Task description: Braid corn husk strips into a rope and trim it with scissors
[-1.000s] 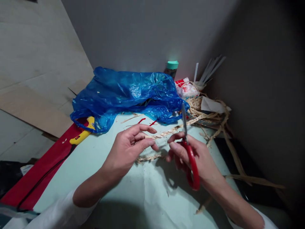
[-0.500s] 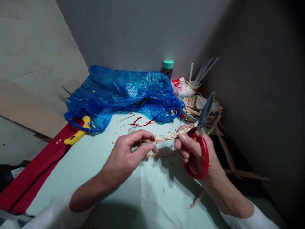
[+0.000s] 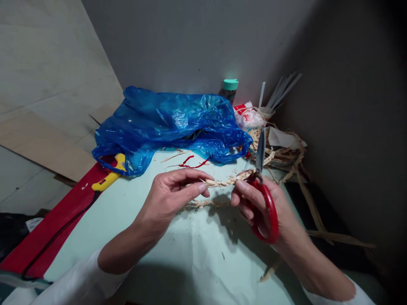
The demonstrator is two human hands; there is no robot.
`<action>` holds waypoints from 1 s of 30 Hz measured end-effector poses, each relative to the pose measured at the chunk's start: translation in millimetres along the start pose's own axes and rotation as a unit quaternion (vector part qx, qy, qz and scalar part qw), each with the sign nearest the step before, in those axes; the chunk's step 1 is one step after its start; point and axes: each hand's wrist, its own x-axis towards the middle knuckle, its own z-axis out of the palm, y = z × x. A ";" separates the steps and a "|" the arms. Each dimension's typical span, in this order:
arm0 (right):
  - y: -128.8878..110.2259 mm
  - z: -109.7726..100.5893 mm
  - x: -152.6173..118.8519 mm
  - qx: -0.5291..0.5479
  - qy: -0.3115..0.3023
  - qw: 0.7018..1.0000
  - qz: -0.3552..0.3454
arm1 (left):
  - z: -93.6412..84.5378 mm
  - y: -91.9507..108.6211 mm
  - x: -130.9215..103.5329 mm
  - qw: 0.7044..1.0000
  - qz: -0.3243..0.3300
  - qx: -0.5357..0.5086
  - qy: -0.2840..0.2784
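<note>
A pale braided straw cord point(image 3: 221, 183) is stretched between my two hands above the table. My left hand point(image 3: 173, 192) pinches one part of it between thumb and fingers. My right hand point(image 3: 259, 197) grips the cord with thumb and forefinger, and also carries red-handled scissors point(image 3: 269, 216) against the palm. The scissor blades point up and away, and look closed together. Another stretch of the braid hangs in a loop below, close to the table surface. Part of the cord is hidden behind my left fingers.
A crumpled blue plastic bag point(image 3: 171, 120) lies at the back. Left of it is a yellow-handled tool point(image 3: 106, 181) with a black cord. A green-capped jar point(image 3: 230, 87), loose straw strips point(image 3: 310, 203) and a red string point(image 3: 192, 163) are around. Walls rise behind and at right.
My right hand has tilted, so the scissor blades now stand more upright. The braid between my hands lies more level. The whole view has shifted slightly.
</note>
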 end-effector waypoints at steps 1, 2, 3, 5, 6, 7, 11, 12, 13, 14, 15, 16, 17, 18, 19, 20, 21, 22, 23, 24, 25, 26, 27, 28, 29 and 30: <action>-1.6 -1.9 -0.9 -0.020 -0.010 1.000 0.006 | -0.4 1.1 0.5 1.000 0.005 -0.001 0.001; -3.6 -3.9 -2.1 -0.037 -0.025 0.999 0.015 | -0.9 2.4 1.2 1.000 0.008 0.002 0.004; -6.0 -6.1 -3.6 -0.048 -0.044 0.998 0.024 | -1.7 3.7 1.9 1.000 0.009 0.007 0.009; -10.8 -10.0 -7.1 -0.063 -0.084 0.993 0.048 | -3.8 6.4 3.2 0.999 0.008 0.028 0.024; -13.1 -11.5 -8.7 -0.073 -0.098 0.991 0.059 | -4.9 7.6 3.8 0.999 0.007 0.040 0.030; -15.0 -12.6 -10.0 -0.087 -0.110 0.988 0.069 | -6.0 8.5 4.2 0.998 0.008 0.051 0.033; -20.1 -12.1 -12.3 -0.219 -0.134 0.966 0.028 | -10.1 9.6 5.6 0.995 0.027 0.081 0.042; -20.9 -11.2 -12.9 -0.280 -0.134 0.951 -0.003 | -10.9 9.5 6.0 0.995 0.031 0.088 0.045; -21.7 -10.3 -13.8 -0.344 -0.132 0.929 -0.033 | -11.5 9.4 6.6 0.994 0.034 0.093 0.049; -22.4 -9.8 -15.1 -0.406 -0.128 0.903 -0.058 | -12.0 9.3 7.3 0.993 0.036 0.098 0.054; -22.9 -9.7 -16.8 -0.458 -0.125 0.877 -0.077 | -12.3 9.3 8.1 0.992 0.038 0.099 0.061; -23.2 -10.3 -18.5 -0.499 -0.121 0.853 -0.090 | -12.4 9.3 8.9 0.992 0.039 0.096 0.067; -23.2 -11.6 -20.1 -0.532 -0.114 0.833 -0.105 | -12.4 9.3 9.6 0.992 0.040 0.090 0.072; -22.8 -13.5 -21.3 -0.561 -0.103 0.812 -0.122 | -12.4 9.3 10.0 0.993 0.040 0.085 0.075; -22.1 -15.8 -21.9 -0.591 -0.087 0.790 -0.142 | -12.3 9.5 10.2 0.993 0.039 0.082 0.076; -21.1 -18.3 -21.8 -0.621 -0.068 0.764 -0.162 | -12.2 9.7 10.0 0.993 0.036 0.085 0.076; -20.1 -20.6 -21.2 -0.649 -0.052 0.737 -0.181 | -11.9 10.1 9.5 0.992 0.033 0.096 0.077; -19.1 -22.6 -20.2 -0.673 -0.040 0.712 -0.198 | -11.7 10.5 8.9 0.990 0.032 0.112 0.078; -18.4 -24.2 -19.0 -0.690 -0.034 0.690 -0.213 | -11.3 11.0 8.1 0.988 0.032 0.131 0.081; -18.0 -25.3 -17.9 -0.703 -0.033 0.674 -0.227 | -10.9 11.4 7.3 0.985 0.034 0.148 0.084; -18.1 -26.0 -17.1 -0.710 -0.035 0.662 -0.239 | -10.5 11.9 6.7 0.983 0.038 0.161 0.084; -18.6 -26.4 -16.5 -0.713 -0.038 0.655 -0.249 | -10.0 12.2 6.3 0.981 0.042 0.170 0.083; -19.4 -26.6 -16.3 -0.713 -0.043 0.652 -0.254 | -9.6 12.5 6.0 0.980 0.047 0.175 0.081; -20.2 -26.7 -16.3 -0.713 -0.048 0.651 -0.257 | -9.2 12.7 6.0 0.980 0.053 0.176 0.079; -20.9 -26.8 -16.5 -0.712 -0.053 0.652 -0.255 | -8.8 12.9 6.0 0.980 0.060 0.174 0.075; -21.4 -26.9 -16.9 -0.711 -0.058 0.655 -0.251 | -8.5 13.1 6.0 0.980 0.067 0.172 0.073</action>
